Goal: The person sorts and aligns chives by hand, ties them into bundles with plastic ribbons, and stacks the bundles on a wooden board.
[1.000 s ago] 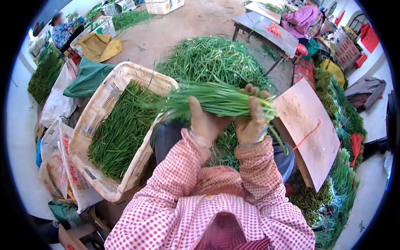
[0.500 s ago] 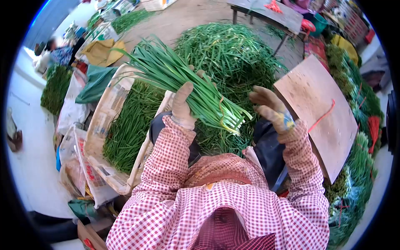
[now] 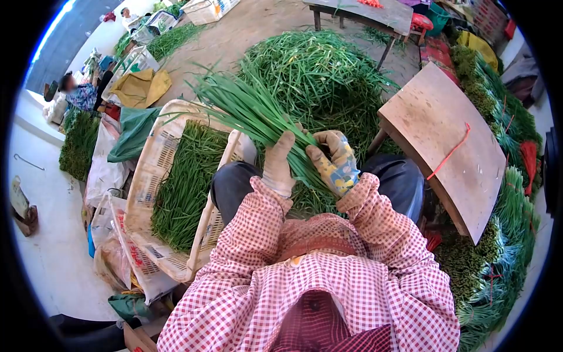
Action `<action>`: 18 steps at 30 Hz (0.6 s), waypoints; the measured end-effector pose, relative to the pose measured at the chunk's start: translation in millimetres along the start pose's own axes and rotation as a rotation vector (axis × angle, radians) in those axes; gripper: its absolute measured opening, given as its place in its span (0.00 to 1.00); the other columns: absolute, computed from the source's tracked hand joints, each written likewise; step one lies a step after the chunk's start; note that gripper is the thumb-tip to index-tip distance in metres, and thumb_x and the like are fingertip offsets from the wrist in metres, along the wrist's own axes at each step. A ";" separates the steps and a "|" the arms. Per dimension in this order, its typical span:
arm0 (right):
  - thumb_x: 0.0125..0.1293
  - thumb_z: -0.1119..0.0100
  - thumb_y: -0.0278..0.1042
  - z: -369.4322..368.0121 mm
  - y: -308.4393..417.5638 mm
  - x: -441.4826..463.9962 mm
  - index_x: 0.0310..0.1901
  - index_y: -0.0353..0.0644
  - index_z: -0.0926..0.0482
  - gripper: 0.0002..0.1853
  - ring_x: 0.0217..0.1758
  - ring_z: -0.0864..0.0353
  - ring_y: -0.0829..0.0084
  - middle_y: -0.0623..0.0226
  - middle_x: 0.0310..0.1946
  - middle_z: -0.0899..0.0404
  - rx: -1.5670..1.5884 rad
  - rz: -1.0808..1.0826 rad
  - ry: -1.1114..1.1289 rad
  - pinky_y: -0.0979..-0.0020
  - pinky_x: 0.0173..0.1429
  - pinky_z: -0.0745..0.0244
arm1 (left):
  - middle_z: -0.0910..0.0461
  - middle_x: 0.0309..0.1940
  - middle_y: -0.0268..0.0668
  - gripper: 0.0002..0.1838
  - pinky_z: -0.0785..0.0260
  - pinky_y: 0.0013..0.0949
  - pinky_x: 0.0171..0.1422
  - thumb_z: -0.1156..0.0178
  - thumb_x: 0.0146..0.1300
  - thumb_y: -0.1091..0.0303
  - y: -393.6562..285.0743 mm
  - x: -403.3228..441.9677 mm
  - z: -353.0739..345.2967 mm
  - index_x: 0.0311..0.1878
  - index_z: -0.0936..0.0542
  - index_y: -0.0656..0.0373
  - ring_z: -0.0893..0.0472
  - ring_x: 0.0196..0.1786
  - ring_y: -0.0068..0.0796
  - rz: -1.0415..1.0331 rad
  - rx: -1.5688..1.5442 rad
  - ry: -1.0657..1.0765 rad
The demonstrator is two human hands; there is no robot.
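A bunch of garlic chives [image 3: 249,114], long flat green leaves, slants across in front of my lap. My left hand [image 3: 278,164], in a worn beige glove, is wrapped round its middle. Lower on the stalks my right hand [image 3: 335,161] closes with thumb and fingers; its glove has a blue and yellow pattern at the back. The lower ends are mostly hidden behind the right hand. Beyond the bunch lies a large heap of loose chives [image 3: 316,70]. To the left stands a white plastic crate [image 3: 138,193] with more chives in it.
A tilted wooden board [image 3: 446,141] with a red tie [image 3: 454,154] on it is at my right. Tied bunches [image 3: 507,234] line the far right. A low table [image 3: 363,16] stands at the back. Another person [image 3: 85,94] sits at the far left.
My right hand, open and apart before, has moved left and closed on the stalks. The bunch now lies lower ends hidden by that hand. The camera view has shifted slightly.
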State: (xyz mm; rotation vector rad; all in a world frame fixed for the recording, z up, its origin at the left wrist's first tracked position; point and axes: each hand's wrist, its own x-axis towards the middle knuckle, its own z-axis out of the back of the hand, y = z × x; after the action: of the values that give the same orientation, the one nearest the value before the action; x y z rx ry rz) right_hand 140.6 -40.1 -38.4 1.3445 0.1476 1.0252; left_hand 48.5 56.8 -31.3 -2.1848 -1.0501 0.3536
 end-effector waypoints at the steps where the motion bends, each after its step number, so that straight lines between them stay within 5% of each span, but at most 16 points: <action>1: 0.66 0.39 0.36 -3.7 -3.6 -2.0 0.43 0.37 0.24 0.11 0.41 0.22 0.64 0.60 0.36 0.23 0.053 -0.038 0.028 0.65 0.47 0.26 | 0.21 0.41 0.35 0.24 0.24 0.36 0.48 0.30 0.56 0.63 -1.5 -1.5 -0.1 0.54 0.27 0.58 0.20 0.42 0.32 0.018 0.024 -0.009; 6: 0.74 0.48 0.40 -16.4 -1.1 -0.6 0.49 0.37 0.34 0.14 0.42 0.22 0.75 0.67 0.35 0.23 0.823 -0.075 -0.095 0.71 0.53 0.27 | 0.20 0.38 0.37 0.14 0.23 0.38 0.44 0.37 0.58 0.69 -15.4 -0.7 13.4 0.47 0.24 0.59 0.19 0.41 0.34 0.136 -0.109 -0.085; 9: 0.73 0.48 0.44 -17.6 3.0 2.4 0.49 0.39 0.34 0.16 0.36 0.25 0.79 0.72 0.31 0.28 0.888 -0.053 -0.051 0.74 0.45 0.27 | 0.21 0.36 0.37 0.15 0.22 0.43 0.46 0.40 0.58 0.73 -20.6 16.1 23.0 0.49 0.26 0.57 0.19 0.40 0.35 0.158 -0.106 -0.177; 12: 0.73 0.49 0.48 -3.4 13.4 9.1 0.48 0.41 0.34 0.17 0.30 0.30 0.82 0.76 0.28 0.33 0.821 -0.294 0.128 0.78 0.36 0.31 | 0.22 0.31 0.37 0.08 0.22 0.42 0.45 0.41 0.59 0.71 -42.4 26.0 16.0 0.42 0.26 0.58 0.20 0.36 0.35 0.236 0.031 -0.263; 16: 0.75 0.53 0.43 6.3 -10.7 0.0 0.46 0.43 0.33 0.11 0.25 0.37 0.86 0.78 0.27 0.35 0.663 -0.112 0.227 0.80 0.29 0.38 | 0.23 0.28 0.38 0.05 0.23 0.42 0.43 0.42 0.60 0.70 -63.5 52.3 26.1 0.36 0.26 0.59 0.21 0.33 0.36 0.197 -0.067 -0.264; 18: 0.74 0.51 0.41 21.4 -31.1 -15.5 0.46 0.44 0.31 0.10 0.25 0.37 0.87 0.79 0.28 0.35 0.790 -0.193 0.303 0.81 0.29 0.39 | 0.24 0.28 0.39 0.07 0.22 0.43 0.43 0.41 0.58 0.68 -74.7 63.9 31.7 0.33 0.26 0.61 0.21 0.34 0.35 0.002 -0.102 -0.328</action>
State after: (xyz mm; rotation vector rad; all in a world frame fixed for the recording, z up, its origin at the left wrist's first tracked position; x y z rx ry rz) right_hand 161.3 -62.5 -65.7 1.8160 0.9722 1.0389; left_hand 29.7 153.7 -0.9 -2.2667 -1.2656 0.6911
